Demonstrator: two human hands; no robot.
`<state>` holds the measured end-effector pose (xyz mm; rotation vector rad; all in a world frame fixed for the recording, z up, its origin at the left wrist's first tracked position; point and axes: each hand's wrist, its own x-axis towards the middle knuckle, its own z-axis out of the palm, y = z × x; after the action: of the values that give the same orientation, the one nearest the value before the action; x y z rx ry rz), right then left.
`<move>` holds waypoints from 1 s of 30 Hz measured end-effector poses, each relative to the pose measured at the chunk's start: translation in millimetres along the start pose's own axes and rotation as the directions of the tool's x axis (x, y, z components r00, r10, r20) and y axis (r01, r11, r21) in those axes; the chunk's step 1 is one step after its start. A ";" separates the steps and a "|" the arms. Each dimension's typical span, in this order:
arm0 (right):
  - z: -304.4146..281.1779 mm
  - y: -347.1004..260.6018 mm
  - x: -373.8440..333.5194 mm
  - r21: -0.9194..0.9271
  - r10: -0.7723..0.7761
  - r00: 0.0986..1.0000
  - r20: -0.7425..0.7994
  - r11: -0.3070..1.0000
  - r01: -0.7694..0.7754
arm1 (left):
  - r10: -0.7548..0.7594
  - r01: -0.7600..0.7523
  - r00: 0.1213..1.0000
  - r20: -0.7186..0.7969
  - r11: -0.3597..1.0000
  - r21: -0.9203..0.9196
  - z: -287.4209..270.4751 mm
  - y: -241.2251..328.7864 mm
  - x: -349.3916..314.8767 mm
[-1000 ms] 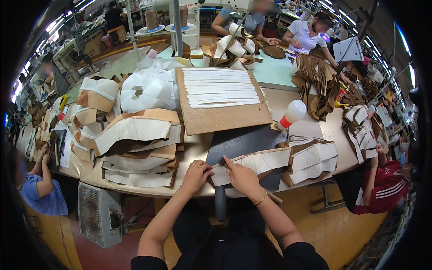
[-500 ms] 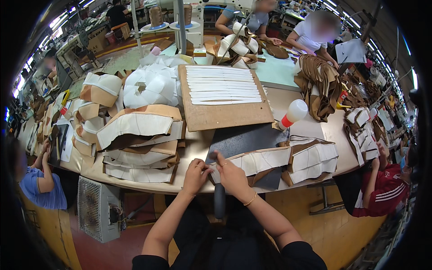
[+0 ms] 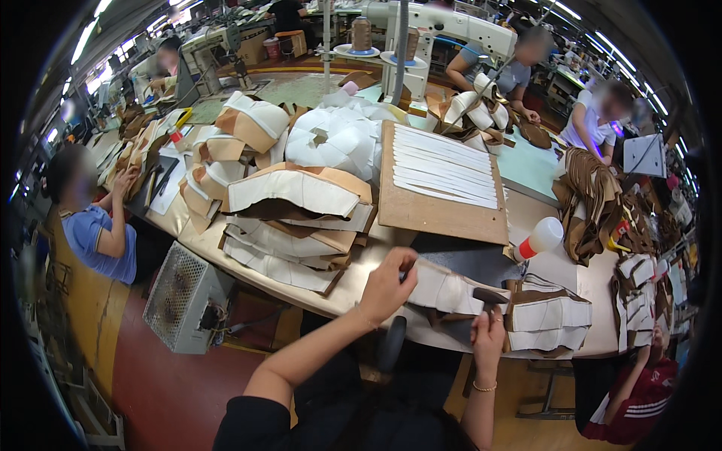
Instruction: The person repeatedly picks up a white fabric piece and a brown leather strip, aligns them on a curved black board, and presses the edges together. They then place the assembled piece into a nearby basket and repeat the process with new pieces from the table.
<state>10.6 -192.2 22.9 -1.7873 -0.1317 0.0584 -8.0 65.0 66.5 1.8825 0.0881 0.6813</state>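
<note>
A long leather panel (image 3: 444,289), white-lined with a brown edge, lies along the near edge of the table. My left hand (image 3: 387,289) is curled at the panel's left end; what its fingers hold, if anything, I cannot make out. In my right hand (image 3: 487,334) is a hammer (image 3: 490,296), its dark head up over the panel's right part. Partly under the panel is a black slab (image 3: 481,257). Below my left hand a dark oblong object (image 3: 391,344) hangs at the table edge.
Stacked panels (image 3: 293,192) stand left, more panels (image 3: 553,323) lie right. A board (image 3: 444,218) bearing white strips leans behind the slab, beside a white bottle with a red band (image 3: 541,239). White rolled pieces (image 3: 331,143) sit farther back. Co-workers sit on both sides.
My view has swung left. My hands, close together before, have parted: the right has moved right along the panel with the hammer, while the left has risen beside the panel's left end.
</note>
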 end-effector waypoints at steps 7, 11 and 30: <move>-29.4 19.6 -25.9 0.243 0.147 0.980 -0.133 0.964 -0.112 | 0.349 -0.344 0.937 0.000 0.926 -0.157 -45.7 131.0 123.5; -20.7 20.4 -35.2 0.218 0.177 0.981 -0.079 0.963 -0.156 | 0.467 -0.467 0.884 0.007 0.884 0.031 -92.6 176.5 188.1; -4.8 33.0 -34.8 -0.068 0.183 0.982 -0.036 0.980 -0.185 | -0.033 0.212 0.942 -0.333 0.829 0.517 -412.2 -165.3 154.2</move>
<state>-21.5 -208.2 -9.3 -1.8670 0.0545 0.1615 -41.5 533.3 91.2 2.2683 0.6717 0.9288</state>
